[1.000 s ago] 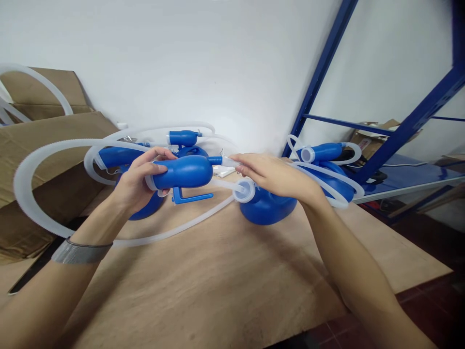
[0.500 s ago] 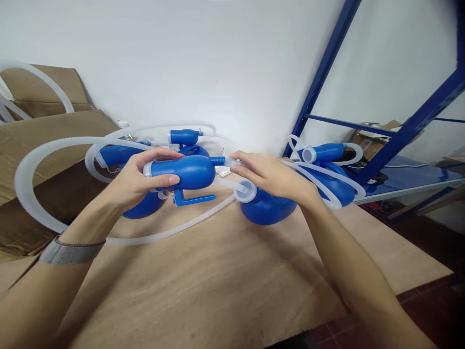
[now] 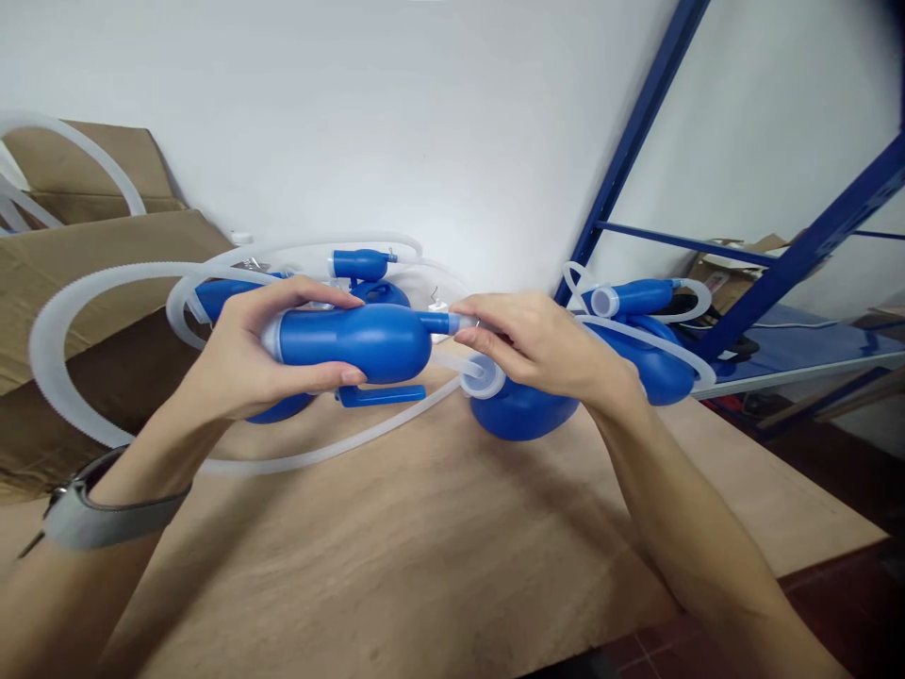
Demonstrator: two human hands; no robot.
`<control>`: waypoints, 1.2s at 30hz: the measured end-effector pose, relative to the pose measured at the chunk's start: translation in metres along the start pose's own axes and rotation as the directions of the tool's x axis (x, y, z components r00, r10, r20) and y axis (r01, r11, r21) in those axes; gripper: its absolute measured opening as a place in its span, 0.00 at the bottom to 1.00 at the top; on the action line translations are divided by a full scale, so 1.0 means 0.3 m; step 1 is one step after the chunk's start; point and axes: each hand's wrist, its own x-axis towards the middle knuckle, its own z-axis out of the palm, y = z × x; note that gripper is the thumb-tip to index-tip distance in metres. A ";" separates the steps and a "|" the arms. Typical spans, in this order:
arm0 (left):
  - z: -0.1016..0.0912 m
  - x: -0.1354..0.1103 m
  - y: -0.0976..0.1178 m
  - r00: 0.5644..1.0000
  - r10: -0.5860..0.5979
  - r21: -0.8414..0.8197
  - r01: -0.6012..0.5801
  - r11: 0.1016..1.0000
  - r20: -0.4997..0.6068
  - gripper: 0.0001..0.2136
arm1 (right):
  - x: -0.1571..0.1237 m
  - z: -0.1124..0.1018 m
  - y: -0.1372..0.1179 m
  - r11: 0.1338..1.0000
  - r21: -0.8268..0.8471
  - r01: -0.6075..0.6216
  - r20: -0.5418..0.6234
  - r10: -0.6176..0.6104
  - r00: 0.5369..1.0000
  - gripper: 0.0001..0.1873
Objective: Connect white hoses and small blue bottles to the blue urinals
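My left hand (image 3: pixel 244 354) is wrapped round a blue plastic bulb-shaped pump body (image 3: pixel 368 339), held level above the wooden table (image 3: pixel 424 547). A blue bracket (image 3: pixel 382 394) hangs under the pump body. My right hand (image 3: pixel 544 344) pinches the thin translucent tube (image 3: pixel 463 323) at the narrow blue nozzle of the pump body. A wide ribbed translucent hose (image 3: pixel 49 339) loops from the pump's left end round to the left. A thinner hose (image 3: pixel 339 448) curves below toward a white collar (image 3: pixel 485 375) on a blue container (image 3: pixel 523 405).
More blue pump units with hoses lie behind (image 3: pixel 357 266) and to the right (image 3: pixel 636 302). Cardboard boxes (image 3: pixel 71 245) stand at the left. A blue metal shelf frame (image 3: pixel 798 255) rises at the right. The white wall is close behind the table.
Both hands have lifted the pump body slightly and turned it, so the bulb looks larger and more level. My right fingers have closed tighter on the tube at the nozzle.
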 end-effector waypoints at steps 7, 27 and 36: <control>0.068 -0.013 0.026 0.995 0.066 0.008 -0.065 0.998 -0.073 0.19 | 0.001 0.010 0.016 1.000 0.001 -0.002 -0.027 0.002 1.000 0.19; 0.059 -0.017 0.023 0.974 0.224 0.156 -0.226 0.961 0.032 0.20 | 0.012 0.024 0.008 0.997 0.025 -0.078 0.121 0.074 0.990 0.20; 0.016 0.020 0.007 0.988 0.145 0.162 -0.151 0.975 0.047 0.20 | 0.035 0.052 -0.003 0.980 -0.092 -0.178 0.119 0.188 0.975 0.25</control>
